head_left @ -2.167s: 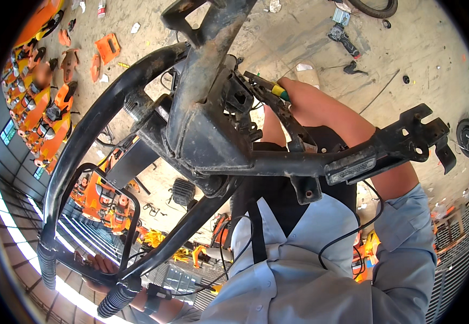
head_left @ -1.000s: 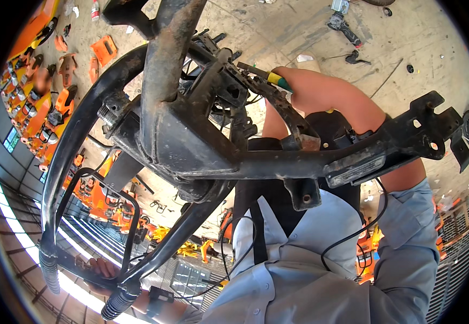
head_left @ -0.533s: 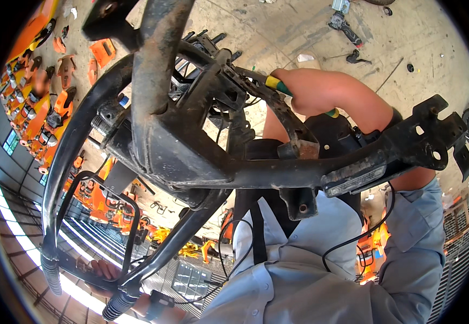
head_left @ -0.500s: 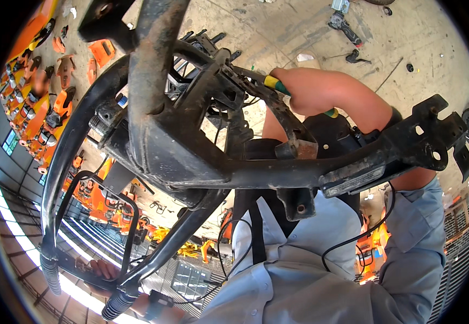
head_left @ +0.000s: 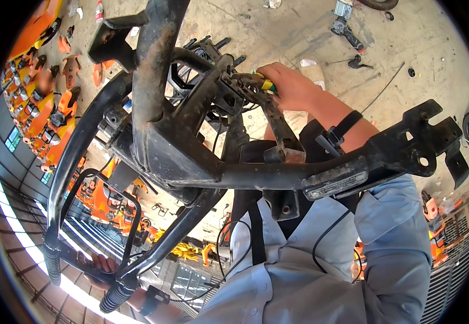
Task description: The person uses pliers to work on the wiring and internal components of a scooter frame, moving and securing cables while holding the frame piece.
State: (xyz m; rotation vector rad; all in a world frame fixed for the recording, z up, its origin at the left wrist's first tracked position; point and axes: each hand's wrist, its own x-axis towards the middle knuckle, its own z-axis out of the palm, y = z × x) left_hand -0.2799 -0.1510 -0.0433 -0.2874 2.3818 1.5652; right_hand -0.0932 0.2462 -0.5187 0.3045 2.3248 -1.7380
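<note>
A large black metal vehicle frame, scuffed and rusty in places, fills the middle of the view. My right hand is closed round a hand tool with a green-and-yellow handle. The tool's metal end meets the worn bracket on the frame's upper part; its exact kind is hidden by the hand and the bracket. At the lower left, the fingers of my left hand wrap round a black bar of the frame, between two ribbed ends.
An angle grinder and a black lever-like part lie on the concrete floor at the upper right. Rows of orange machines stand at the left. A thin black cable hangs across my shirt.
My right hand and the tool have shifted left, closer to the bracket, and the forearm lies straighter. The handle's rear end has gone out of sight. My left hand keeps its hold.
</note>
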